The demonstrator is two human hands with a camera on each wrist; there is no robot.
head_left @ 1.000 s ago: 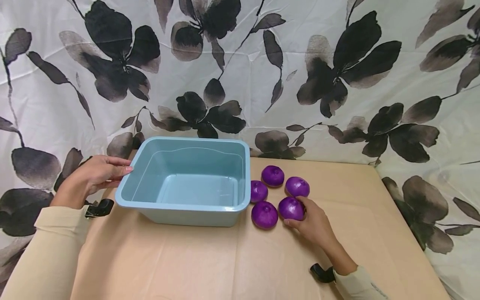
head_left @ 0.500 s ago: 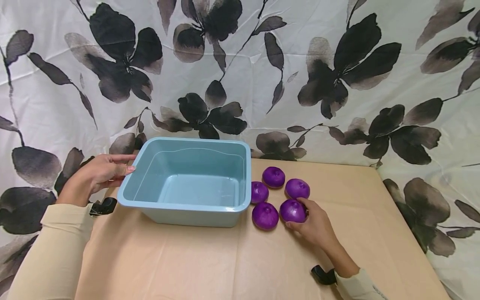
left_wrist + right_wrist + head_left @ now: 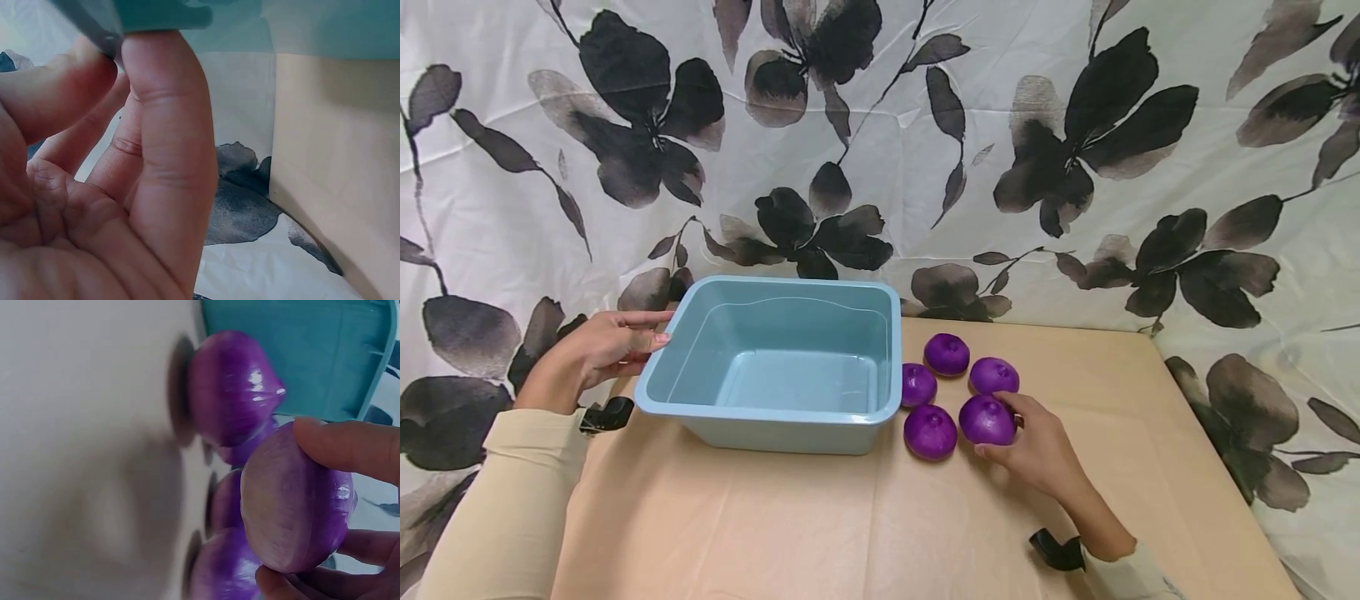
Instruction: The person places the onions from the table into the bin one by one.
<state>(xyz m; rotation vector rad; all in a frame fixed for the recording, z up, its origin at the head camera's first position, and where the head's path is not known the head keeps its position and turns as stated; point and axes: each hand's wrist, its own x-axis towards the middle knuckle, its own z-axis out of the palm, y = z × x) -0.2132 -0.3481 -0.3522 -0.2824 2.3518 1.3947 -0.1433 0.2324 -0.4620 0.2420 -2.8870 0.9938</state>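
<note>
**Purple onion gripped beside a blue tub**

A round purple onion (image 3: 987,419) is gripped by the right hand (image 3: 1037,450), the fingers and thumb being curled round it, as is plainly seen in the right wrist view. It is held at the near right of a cluster of four other purple onions (image 3: 947,353), on the beige paper-covered table (image 3: 790,525), just to the right of a light blue rectangular plastic tub (image 3: 778,367). The tub's left rim is held by the left hand (image 3: 597,350); the thumb is laid on top and the fingers are set beneath the rim, which is pinched between them. A white cloth printed with dark flowers (image 3: 925,150) is hung behind the table.
</note>
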